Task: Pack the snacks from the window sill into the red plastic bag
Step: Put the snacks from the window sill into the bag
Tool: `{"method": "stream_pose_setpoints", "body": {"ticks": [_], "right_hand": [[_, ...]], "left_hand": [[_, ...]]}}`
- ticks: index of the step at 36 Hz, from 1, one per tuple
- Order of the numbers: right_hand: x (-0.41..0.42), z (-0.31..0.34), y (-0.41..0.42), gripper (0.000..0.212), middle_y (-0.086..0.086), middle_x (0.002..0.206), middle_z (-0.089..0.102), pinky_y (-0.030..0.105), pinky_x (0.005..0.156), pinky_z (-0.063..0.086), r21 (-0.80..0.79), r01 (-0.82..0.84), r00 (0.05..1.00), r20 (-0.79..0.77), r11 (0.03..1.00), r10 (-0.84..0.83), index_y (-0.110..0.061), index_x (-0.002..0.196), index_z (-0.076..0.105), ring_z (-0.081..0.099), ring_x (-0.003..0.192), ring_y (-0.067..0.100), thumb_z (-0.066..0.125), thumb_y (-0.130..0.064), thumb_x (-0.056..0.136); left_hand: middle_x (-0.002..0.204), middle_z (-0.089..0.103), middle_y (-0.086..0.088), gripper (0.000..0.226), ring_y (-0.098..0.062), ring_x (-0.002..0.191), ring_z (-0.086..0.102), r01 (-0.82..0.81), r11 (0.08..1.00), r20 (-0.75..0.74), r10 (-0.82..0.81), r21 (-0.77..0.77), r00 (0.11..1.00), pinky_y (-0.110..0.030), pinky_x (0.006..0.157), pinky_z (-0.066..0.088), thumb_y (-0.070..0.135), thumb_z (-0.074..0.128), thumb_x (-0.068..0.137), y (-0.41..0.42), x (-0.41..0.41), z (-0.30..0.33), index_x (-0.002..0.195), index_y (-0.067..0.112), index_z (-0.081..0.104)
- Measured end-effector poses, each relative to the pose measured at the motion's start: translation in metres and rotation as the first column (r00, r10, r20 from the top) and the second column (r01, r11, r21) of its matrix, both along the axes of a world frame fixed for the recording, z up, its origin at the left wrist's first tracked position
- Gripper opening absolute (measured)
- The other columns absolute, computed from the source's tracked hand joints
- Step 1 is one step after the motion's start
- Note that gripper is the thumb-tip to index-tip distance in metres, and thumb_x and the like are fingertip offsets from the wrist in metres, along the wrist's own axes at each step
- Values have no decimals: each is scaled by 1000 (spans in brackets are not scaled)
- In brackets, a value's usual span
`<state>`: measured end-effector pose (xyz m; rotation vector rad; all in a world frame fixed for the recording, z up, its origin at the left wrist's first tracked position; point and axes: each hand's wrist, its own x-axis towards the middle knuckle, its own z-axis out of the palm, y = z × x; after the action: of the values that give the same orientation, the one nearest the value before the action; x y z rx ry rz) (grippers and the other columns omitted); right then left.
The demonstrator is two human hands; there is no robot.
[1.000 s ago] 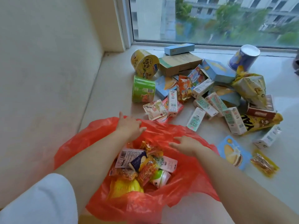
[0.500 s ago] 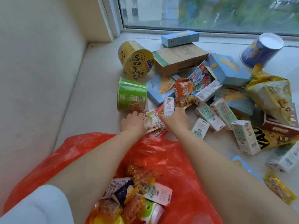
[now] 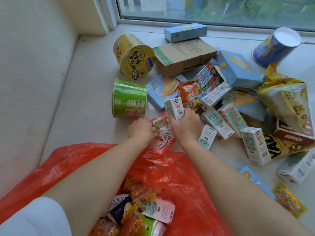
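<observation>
Now | R hand (image 3: 185, 127) fingers wrapped on carton (image 3: 175, 109) | L hand (image 3: 141, 129) pinching packet (image 3: 162, 128)

Pale window sill (image 3: 81, 92), red plastic bag (image 3: 170, 169) near, green noodle cup (image 3: 128, 97) on its side, scattered drink cartons (image 3: 255, 148), snack packets (image 3: 288, 200) right

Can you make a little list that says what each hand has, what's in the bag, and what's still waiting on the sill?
Left hand: grips a flat pink snack packet lying on the sill.
Right hand: holds a small white drink carton upright.
Red bag: open in front, already holding several wrapped snacks.
Still on sill: green noodle cup and yellow noodle cup on their sides, a brown box, blue boxes, more cartons, yellow bags.
Far right: a blue cup.
</observation>
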<state>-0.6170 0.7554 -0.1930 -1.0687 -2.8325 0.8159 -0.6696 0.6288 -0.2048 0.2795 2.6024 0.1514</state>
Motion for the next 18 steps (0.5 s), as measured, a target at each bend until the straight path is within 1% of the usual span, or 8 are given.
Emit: {"method": "stream_pose_setpoints", "body": {"ticks": [3, 6, 8, 10, 11, 13, 15, 18], "right_hand": [[-7, -1, 15, 50, 9, 121, 47, 36, 88, 40, 103, -16, 996, -88, 995, 25, -8, 99, 61, 41, 112, 27, 63, -54, 79], [-16, -3, 26, 44, 11, 139, 35, 38, 101, 34, 56, -80, 993, -82, 995, 85, -10, 99, 64, 30, 130, 29, 64, -51, 81], [-21, -5, 31, 40, 12, 148, 25, 37, 109, 28, 17, -138, 988, -63, 990, 139, -9, 104, 63, 21, 139, 30, 64, -44, 82], [-25, -9, 38, 41, 12, 154, 15, 40, 114, 23, 28, -181, 983, -8, 983, 181, -10, 112, 60, 13, 144, 32, 63, -40, 83], [-26, -11, 42, 43, 12, 156, 10, 41, 114, 22, 42, -198, 980, 31, 979, 197, -11, 116, 58, 9, 145, 32, 63, -39, 84], [-28, -14, 50, 46, 12, 157, 5, 41, 114, 23, 67, -229, 971, 92, 971, 222, -12, 121, 55, 5, 146, 32, 62, -39, 85], [-31, -15, 54, 48, 13, 157, 6, 40, 113, 25, 66, -234, 968, 103, 970, 227, -11, 123, 54, 7, 145, 31, 62, -40, 85], [-35, -14, 56, 52, 14, 156, 11, 37, 113, 25, 49, -202, 976, 94, 978, 197, -10, 126, 53, 13, 144, 30, 61, -40, 85]], "left_hand": [[115, 58, -11, 63, -30, 107, 58, -77, 992, 51, 73, 100, 996, -34, 79, 46, 50, 78, 70, 12, -5, 2, 111, 7, 57], [110, 63, -10, 58, -27, 101, 61, -144, 974, 92, 130, 172, 987, -33, 76, 47, 49, 81, 66, 19, -7, -4, 104, 9, 64], [113, 62, -8, 63, -26, 105, 59, -147, 976, 87, 134, 162, 987, -33, 79, 46, 52, 80, 65, 20, -7, -9, 108, 12, 61], [120, 58, -4, 72, -24, 114, 53, -114, 987, 45, 109, 116, 993, -36, 87, 43, 58, 78, 64, 20, -6, -11, 117, 16, 55], [124, 55, -4, 76, -24, 118, 50, -107, 989, 38, 103, 105, 994, -37, 91, 41, 59, 77, 63, 20, -6, -13, 121, 17, 51], [128, 51, -6, 83, -25, 120, 48, -165, 975, 106, 150, 150, 983, -38, 94, 42, 56, 79, 62, 19, -5, -16, 125, 14, 45], [130, 48, -9, 87, -26, 120, 48, -251, 950, 201, 213, 185, 956, -37, 93, 43, 53, 81, 62, 17, -5, -20, 127, 12, 40], [129, 51, -10, 89, -27, 120, 49, -237, 962, 245, 199, 137, 949, -36, 91, 44, 56, 81, 60, 17, -6, -23, 127, 11, 41]]}}
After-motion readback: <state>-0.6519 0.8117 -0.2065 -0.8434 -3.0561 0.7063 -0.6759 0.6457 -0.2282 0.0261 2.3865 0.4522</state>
